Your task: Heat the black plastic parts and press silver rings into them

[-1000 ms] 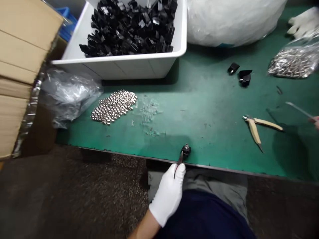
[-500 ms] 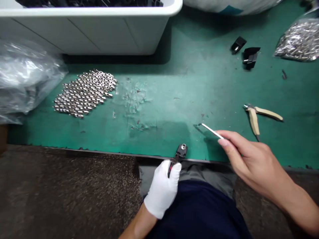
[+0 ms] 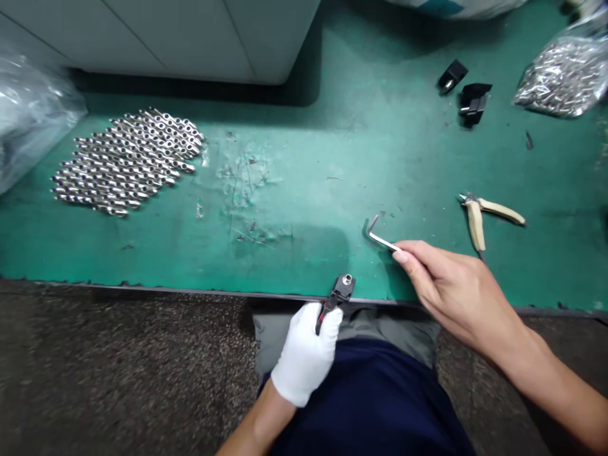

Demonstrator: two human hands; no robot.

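My left hand (image 3: 308,351), in a white glove, is closed around a small black part (image 3: 342,289) with a bit of red near my thumb. A short silver metal tube (image 3: 348,279) stands out of the part's far end, at the table's front edge. My bare right hand (image 3: 456,294) pinches an L-shaped hex key (image 3: 384,242) between thumb and fingertips. Its short bent end points away from me, over the green tabletop. The hex key and the black part are apart. What the left palm covers is hidden.
Rows of silver metal tubes (image 3: 128,161) lie at the left. Pale-handled cutting pliers (image 3: 476,221) rest right of my right hand. Two black pieces (image 3: 475,104) and a bag of metal parts (image 3: 565,76) lie farther back. A large grey bin (image 3: 190,41) stands at the back left.
The hex key has turned in my right hand, so its bent short end now shows. My right hand has shifted left, and the view has moved slightly. My left hand keeps its hold.
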